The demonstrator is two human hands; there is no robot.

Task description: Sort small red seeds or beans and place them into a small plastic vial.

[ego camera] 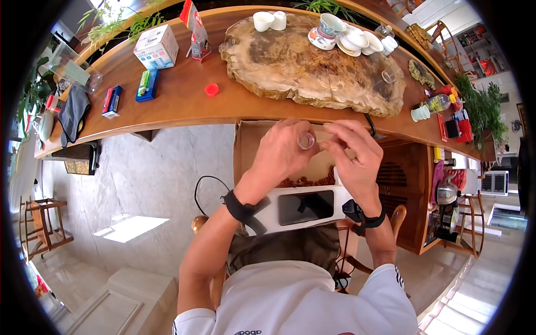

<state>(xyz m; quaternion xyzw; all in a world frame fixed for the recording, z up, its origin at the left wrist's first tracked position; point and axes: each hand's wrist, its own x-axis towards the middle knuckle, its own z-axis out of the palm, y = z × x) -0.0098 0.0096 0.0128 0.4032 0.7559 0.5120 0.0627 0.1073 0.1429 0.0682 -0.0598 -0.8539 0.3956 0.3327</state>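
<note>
My left hand [281,153] is closed around a small clear bottle [307,141], its round open mouth facing up. Just right of it, my right hand [355,155] has thumb and fingertips brought together near the bottle; whether something small sits between them cannot be told. Both hands are above an open cardboard box [247,146] on my lap, at the table's edge. Small dark red beads or seeds [307,181] lie in the box. A black smartphone [306,207] rests on the white flap nearest me. A red round cap [212,89] lies on the wooden table.
A thick wood-slab tea tray [293,79] on the table [176,109] bears white cups [263,21] and a lidded bowl [354,39]. To the left are a white carton [156,47], a red pouch [199,33], small blue boxes [112,101] and a grey cloth [74,111]. A drink bottle [437,103] lies right.
</note>
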